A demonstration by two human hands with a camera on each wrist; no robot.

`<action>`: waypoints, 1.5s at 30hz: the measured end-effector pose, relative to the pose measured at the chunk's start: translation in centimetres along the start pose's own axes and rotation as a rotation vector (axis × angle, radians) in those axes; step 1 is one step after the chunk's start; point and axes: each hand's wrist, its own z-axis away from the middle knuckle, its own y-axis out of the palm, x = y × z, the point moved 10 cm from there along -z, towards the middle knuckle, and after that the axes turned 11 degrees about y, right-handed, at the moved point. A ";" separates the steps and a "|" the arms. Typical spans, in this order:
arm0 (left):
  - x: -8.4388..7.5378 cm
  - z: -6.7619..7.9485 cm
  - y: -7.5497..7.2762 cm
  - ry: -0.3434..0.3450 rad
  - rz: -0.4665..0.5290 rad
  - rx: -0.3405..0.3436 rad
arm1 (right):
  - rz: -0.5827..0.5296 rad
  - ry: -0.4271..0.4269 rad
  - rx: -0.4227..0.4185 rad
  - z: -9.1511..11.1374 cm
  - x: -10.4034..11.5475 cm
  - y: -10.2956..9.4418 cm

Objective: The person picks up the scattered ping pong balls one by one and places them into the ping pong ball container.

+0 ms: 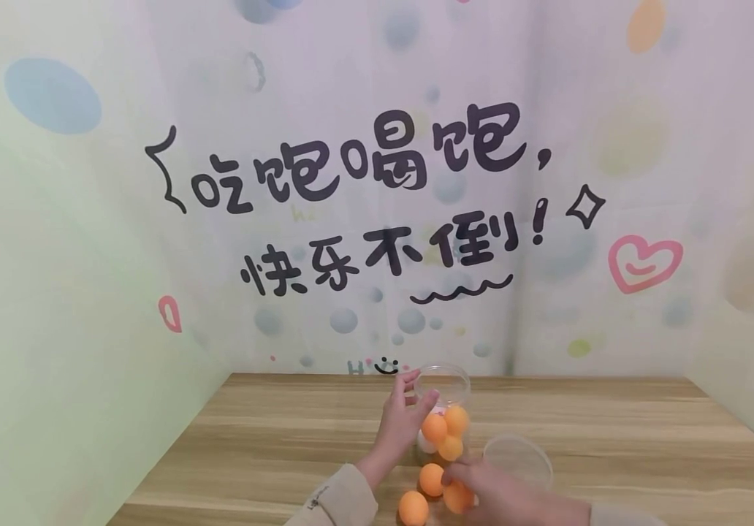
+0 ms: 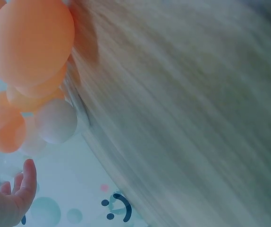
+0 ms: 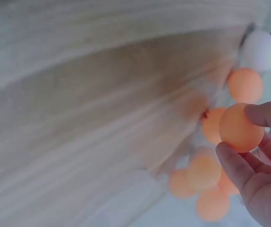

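A clear plastic jar [image 1: 461,391] with orange and white ping-pong balls inside stands near the back of the table. My left hand [image 1: 403,420] holds the jar near its rim, thumb in front and fingers at its left side; in the left wrist view only part of that hand [image 2: 12,201] shows. In front of the jar, my right hand [image 1: 505,493] pinches an orange ping-pong ball [image 3: 239,126] between thumb and fingertips. Close beside that one lies another orange ball [image 1: 432,479], with a further orange ball [image 1: 413,508] nearer the front.
A clear round lid [image 1: 518,462] lies on the wooden table [image 1: 272,438] to the right of the jar, partly behind my right hand. Behind the table hangs a printed curtain [image 1: 324,321] with black lettering, and similar sheets enclose both sides.
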 end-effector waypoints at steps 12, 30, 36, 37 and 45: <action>-0.1 0.2 0.0 -0.022 0.015 0.005 | 0.617 -0.214 -0.285 0.4 4.1 -3.8; -0.1 0.2 0.0 -0.008 0.014 -0.002 | 0.631 -0.265 -0.353 0.9 7.2 -7.3; 0.1 0.2 -0.1 -0.010 0.008 0.000 | 0.646 -0.274 -0.377 0.8 8.8 -8.7; 0.1 0.2 -0.1 -0.008 0.008 -0.001 | 0.654 -0.273 -0.382 0.7 9.0 -8.9; -0.5 0.3 -0.1 -0.012 0.025 0.001 | 0.679 -0.221 -0.456 0.1 9.9 -10.9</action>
